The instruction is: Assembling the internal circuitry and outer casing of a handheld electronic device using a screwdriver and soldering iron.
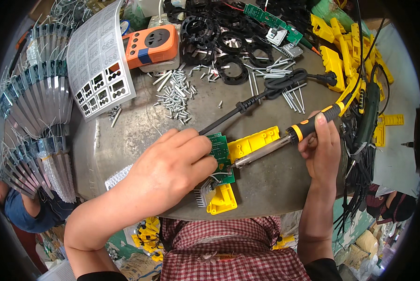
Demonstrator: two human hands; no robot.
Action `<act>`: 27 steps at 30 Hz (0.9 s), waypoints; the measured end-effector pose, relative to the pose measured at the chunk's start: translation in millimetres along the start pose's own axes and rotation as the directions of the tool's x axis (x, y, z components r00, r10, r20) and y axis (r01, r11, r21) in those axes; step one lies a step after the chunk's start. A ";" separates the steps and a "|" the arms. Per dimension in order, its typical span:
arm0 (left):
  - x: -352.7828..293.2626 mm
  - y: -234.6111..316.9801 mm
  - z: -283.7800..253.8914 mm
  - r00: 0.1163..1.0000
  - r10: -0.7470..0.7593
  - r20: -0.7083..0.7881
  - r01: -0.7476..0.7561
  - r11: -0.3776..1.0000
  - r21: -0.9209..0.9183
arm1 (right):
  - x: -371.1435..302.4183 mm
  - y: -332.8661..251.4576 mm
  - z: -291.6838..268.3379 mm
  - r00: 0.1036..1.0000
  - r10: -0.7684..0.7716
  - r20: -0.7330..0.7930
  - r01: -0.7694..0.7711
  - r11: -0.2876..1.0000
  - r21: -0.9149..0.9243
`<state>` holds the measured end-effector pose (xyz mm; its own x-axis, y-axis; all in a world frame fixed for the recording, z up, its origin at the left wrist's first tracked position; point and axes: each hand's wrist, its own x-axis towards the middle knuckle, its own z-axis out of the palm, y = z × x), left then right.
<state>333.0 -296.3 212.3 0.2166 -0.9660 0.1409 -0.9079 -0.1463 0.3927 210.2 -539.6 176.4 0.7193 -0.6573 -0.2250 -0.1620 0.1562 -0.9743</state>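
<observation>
My right hand (323,147) grips a soldering iron (268,149) by its black and yellow handle. The iron's metal barrel points left, and its tip meets or nearly meets the lower right part of a green circuit board (219,149). Closed fingers of my left hand (184,157) hold a black power cable (224,119) beside the board's left edge; the cable's end is hidden by the hand. White wires and a finned metal heat sink (201,196) are at the board's lower end. Under the board lies a yellow plastic housing (254,140), showing above and below it.
Loose screws (174,96) and long bolts (296,96) lie beyond my hands. Farther back are black plastic rings (231,70), an orange meter (153,42) and another circuit board (273,21). Bundled metal strips (41,93) line the left, yellow housings (334,65) and black cables (360,164) the right.
</observation>
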 end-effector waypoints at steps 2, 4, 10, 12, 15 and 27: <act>-0.1 0.1 0.1 1.000 0.002 -0.002 -0.002 1.000 -0.002 | 0.5 1.0 -1.7 0.999 -0.013 0.032 0.013 1.000 0.003; 0.5 0.5 -0.2 1.000 0.002 -0.003 -0.002 1.000 0.003 | 0.0 0.3 -1.1 1.000 -0.015 0.027 0.015 1.000 0.005; -0.9 -0.1 -1.5 1.000 -0.027 0.012 0.027 1.000 -0.007 | -0.5 1.0 -0.9 1.000 -0.016 0.010 0.016 1.000 0.001; -1.1 0.6 -2.5 0.999 -0.044 0.012 0.045 0.999 -0.031 | -1.7 -0.7 -0.7 1.000 -0.014 0.000 0.014 1.000 0.001; -1.0 3.3 -6.7 0.993 -0.111 -0.025 0.106 0.982 -0.153 | -2.0 0.1 -2.4 1.000 -0.012 0.005 0.012 1.000 -0.006; 1.5 11.2 -31.9 0.995 -0.086 0.050 0.079 0.989 0.121 | -0.6 0.8 -3.8 0.999 -0.030 0.042 0.030 1.000 -0.003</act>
<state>334.6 -292.6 245.9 0.2756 -0.9593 0.0614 -0.9247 -0.2471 0.2894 207.1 -541.9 175.7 0.7516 -0.6300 -0.1954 -0.1424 0.1343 -0.9807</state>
